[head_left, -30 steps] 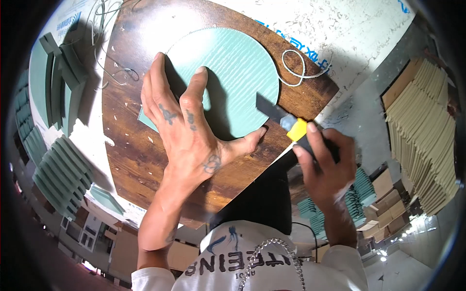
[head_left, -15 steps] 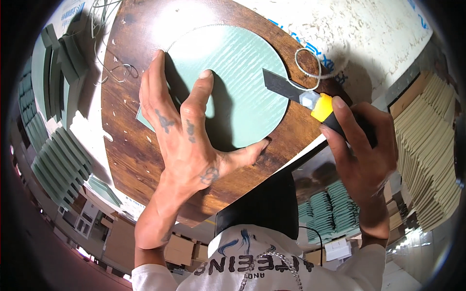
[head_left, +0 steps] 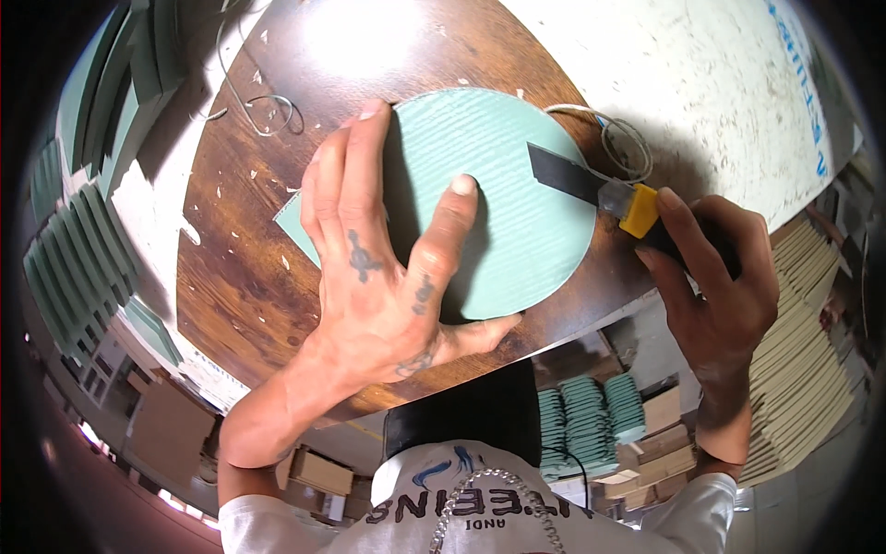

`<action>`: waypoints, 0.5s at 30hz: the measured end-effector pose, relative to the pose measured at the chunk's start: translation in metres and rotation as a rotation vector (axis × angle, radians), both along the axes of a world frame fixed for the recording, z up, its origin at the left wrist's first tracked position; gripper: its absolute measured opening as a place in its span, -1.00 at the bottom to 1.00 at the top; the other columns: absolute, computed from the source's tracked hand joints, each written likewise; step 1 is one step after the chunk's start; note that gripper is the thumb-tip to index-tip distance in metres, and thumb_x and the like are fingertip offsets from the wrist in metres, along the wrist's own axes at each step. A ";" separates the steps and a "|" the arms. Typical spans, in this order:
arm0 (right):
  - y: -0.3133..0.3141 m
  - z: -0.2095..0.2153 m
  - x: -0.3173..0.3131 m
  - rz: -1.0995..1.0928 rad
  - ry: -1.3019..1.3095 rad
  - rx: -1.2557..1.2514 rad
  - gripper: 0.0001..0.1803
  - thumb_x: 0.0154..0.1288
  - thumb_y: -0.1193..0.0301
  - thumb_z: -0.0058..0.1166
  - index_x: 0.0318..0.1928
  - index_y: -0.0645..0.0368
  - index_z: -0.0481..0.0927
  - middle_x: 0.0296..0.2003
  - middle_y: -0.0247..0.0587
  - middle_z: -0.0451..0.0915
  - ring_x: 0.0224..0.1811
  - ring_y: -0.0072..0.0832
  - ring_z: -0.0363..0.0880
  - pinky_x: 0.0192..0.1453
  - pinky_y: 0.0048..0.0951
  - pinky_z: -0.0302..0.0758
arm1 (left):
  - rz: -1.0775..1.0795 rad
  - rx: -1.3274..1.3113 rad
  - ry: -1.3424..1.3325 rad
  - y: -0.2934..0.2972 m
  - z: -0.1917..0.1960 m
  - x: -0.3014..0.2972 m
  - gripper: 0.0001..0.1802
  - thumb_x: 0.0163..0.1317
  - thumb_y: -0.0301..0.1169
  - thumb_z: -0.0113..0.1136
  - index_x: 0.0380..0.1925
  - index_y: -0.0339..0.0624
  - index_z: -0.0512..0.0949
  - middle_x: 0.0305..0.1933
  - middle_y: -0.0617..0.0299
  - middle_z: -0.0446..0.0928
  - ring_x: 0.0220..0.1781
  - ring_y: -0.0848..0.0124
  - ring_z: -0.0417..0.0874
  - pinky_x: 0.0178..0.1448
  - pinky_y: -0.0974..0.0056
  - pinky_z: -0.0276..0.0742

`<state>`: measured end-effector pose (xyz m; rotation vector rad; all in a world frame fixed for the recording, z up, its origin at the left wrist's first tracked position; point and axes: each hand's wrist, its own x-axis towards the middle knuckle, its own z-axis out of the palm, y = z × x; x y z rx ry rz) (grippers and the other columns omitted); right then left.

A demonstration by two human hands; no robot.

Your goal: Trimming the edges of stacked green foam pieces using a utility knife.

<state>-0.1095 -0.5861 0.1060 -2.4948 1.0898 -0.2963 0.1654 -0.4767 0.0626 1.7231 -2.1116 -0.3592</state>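
Observation:
A pale green, finely ridged round-edged sheet (head_left: pixel 517 240) lies on a dark brown wooden board (head_left: pixel 249 305); one pointed corner of green sticks out left of my fingers. My left hand (head_left: pixel 378 268) is spread over its left part, fingers stretched apart, with one digit reaching to the sheet's lower edge. In my right hand (head_left: pixel 720 286) is a utility knife (head_left: pixel 640 210) with a yellow collar and a long dark blade. The blade points left over the sheet's right edge; whether it touches the surface I cannot tell. The knife's handle is mostly hidden by my fingers.
A thin pale cord or strip (head_left: pixel 637 171) curls by the blade, and another loop (head_left: pixel 277 111) lies at upper left. Green curved pieces (head_left: pixel 83 258) stand stacked on the left. Cream sheets (head_left: pixel 803 342) are piled at right, and green stacks (head_left: pixel 586 420) stand below the board's edge.
The view has shifted, so the board, sheet and both hands appear farther right and mostly lower. My left hand stays spread on the sheet, and the knife stays over its right edge.

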 end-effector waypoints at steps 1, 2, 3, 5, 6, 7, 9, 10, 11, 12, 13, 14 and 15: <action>-0.005 0.002 0.001 0.025 0.023 0.011 -0.39 0.04 0.50 0.52 0.19 0.04 0.74 -0.16 -0.18 0.60 -0.20 -0.33 0.61 -0.19 -0.37 0.60 | -0.008 0.001 0.018 0.000 0.000 0.000 0.14 -0.03 0.42 0.42 0.40 -0.08 0.33 0.49 -0.60 0.05 0.49 -0.42 0.21 0.40 -0.51 0.19; -0.011 0.004 0.002 0.049 0.047 0.021 -0.38 0.04 0.48 0.52 0.20 0.04 0.73 -0.16 -0.17 0.60 -0.19 -0.32 0.62 -0.18 -0.36 0.59 | -0.015 0.002 0.035 -0.001 0.000 0.000 0.14 -0.02 0.42 0.41 0.41 -0.08 0.32 0.49 -0.60 0.04 0.47 -0.43 0.22 0.38 -0.52 0.20; -0.015 0.003 0.002 0.073 0.041 0.022 -0.39 0.05 0.47 0.52 0.20 0.03 0.73 -0.15 -0.17 0.62 -0.19 -0.29 0.61 -0.15 -0.33 0.58 | -0.010 0.020 0.046 0.000 0.001 0.000 0.13 0.00 0.39 0.42 0.43 -0.06 0.30 0.50 -0.61 0.01 0.46 -0.45 0.21 0.36 -0.51 0.20; -0.028 0.001 0.005 0.132 0.030 0.005 -0.39 0.03 0.47 0.52 0.19 0.03 0.73 -0.15 -0.17 0.62 -0.18 -0.28 0.62 -0.14 -0.32 0.58 | 0.006 0.013 0.042 0.000 0.001 0.001 0.13 -0.01 0.37 0.43 0.45 -0.04 0.29 0.51 -0.62 0.00 0.46 -0.45 0.21 0.36 -0.50 0.19; -0.034 0.001 0.006 0.165 0.024 -0.008 -0.39 0.02 0.47 0.52 0.18 0.03 0.73 -0.15 -0.18 0.63 -0.18 -0.28 0.62 -0.14 -0.32 0.58 | -0.003 0.010 0.043 0.000 0.000 0.000 0.14 -0.01 0.35 0.45 0.46 -0.03 0.28 0.51 -0.62 -0.01 0.46 -0.46 0.21 0.36 -0.50 0.19; -0.042 0.001 0.007 0.180 0.033 -0.010 -0.39 0.02 0.47 0.52 0.18 0.03 0.73 -0.15 -0.18 0.63 -0.18 -0.28 0.62 -0.14 -0.32 0.58 | 0.006 0.016 0.065 -0.001 0.001 -0.001 0.12 0.00 0.33 0.45 0.46 -0.01 0.27 0.50 -0.64 0.02 0.46 -0.47 0.21 0.35 -0.49 0.19; -0.061 0.000 0.012 0.280 0.031 -0.035 -0.39 -0.04 0.47 0.51 0.13 0.07 0.74 -0.17 -0.17 0.63 -0.18 -0.24 0.62 -0.14 -0.30 0.58 | 0.023 0.034 0.081 -0.001 0.003 -0.002 0.10 0.02 0.32 0.44 0.46 -0.01 0.28 0.49 -0.64 0.04 0.45 -0.47 0.22 0.35 -0.48 0.20; -0.069 0.000 0.016 0.291 0.034 -0.036 -0.39 -0.04 0.47 0.51 0.13 0.07 0.74 -0.17 -0.17 0.63 -0.18 -0.24 0.62 -0.14 -0.30 0.58 | 0.025 0.056 0.089 -0.001 0.006 -0.002 0.08 0.05 0.32 0.42 0.45 -0.01 0.28 0.48 -0.64 0.06 0.45 -0.47 0.24 0.35 -0.48 0.20; -0.078 0.000 0.020 0.354 0.041 -0.044 -0.39 -0.08 0.46 0.51 0.11 0.09 0.75 -0.17 -0.16 0.63 -0.19 -0.23 0.62 -0.14 -0.29 0.58 | 0.035 0.054 0.091 -0.001 0.010 -0.002 0.08 0.05 0.32 0.42 0.45 -0.01 0.28 0.48 -0.64 0.06 0.45 -0.47 0.24 0.35 -0.48 0.20; -0.088 0.000 0.024 0.416 0.049 -0.054 -0.39 -0.11 0.45 0.51 0.09 0.10 0.75 -0.18 -0.15 0.62 -0.19 -0.21 0.62 -0.15 -0.29 0.57 | 0.044 0.088 0.120 -0.002 0.013 -0.002 -0.05 0.08 0.18 0.42 0.38 -0.06 0.34 0.47 -0.65 0.09 0.42 -0.44 0.27 0.38 -0.46 0.19; -0.096 0.000 0.028 0.463 0.043 -0.063 -0.41 -0.10 0.38 0.49 0.07 0.12 0.75 -0.18 -0.14 0.62 -0.22 -0.19 0.61 -0.18 -0.27 0.55 | 0.052 0.121 0.149 -0.003 0.015 -0.002 -0.17 0.11 0.05 0.41 0.31 -0.11 0.41 0.45 -0.66 0.13 0.40 -0.42 0.30 0.40 -0.44 0.18; -0.104 0.000 0.032 0.471 0.044 -0.065 -0.41 -0.10 0.38 0.49 0.07 0.12 0.75 -0.18 -0.14 0.62 -0.22 -0.19 0.61 -0.18 -0.27 0.55 | 0.059 0.118 0.151 -0.003 0.014 -0.002 -0.17 0.11 0.05 0.41 0.31 -0.11 0.41 0.45 -0.66 0.13 0.40 -0.42 0.30 0.40 -0.44 0.18; -0.112 0.000 0.034 0.531 0.037 -0.070 -0.42 -0.09 0.35 0.48 0.07 0.13 0.76 -0.18 -0.13 0.61 -0.23 -0.19 0.61 -0.19 -0.27 0.55 | 0.054 0.118 0.156 -0.003 0.013 -0.002 -0.18 0.12 0.05 0.40 0.31 -0.10 0.41 0.45 -0.66 0.13 0.40 -0.42 0.30 0.41 -0.44 0.18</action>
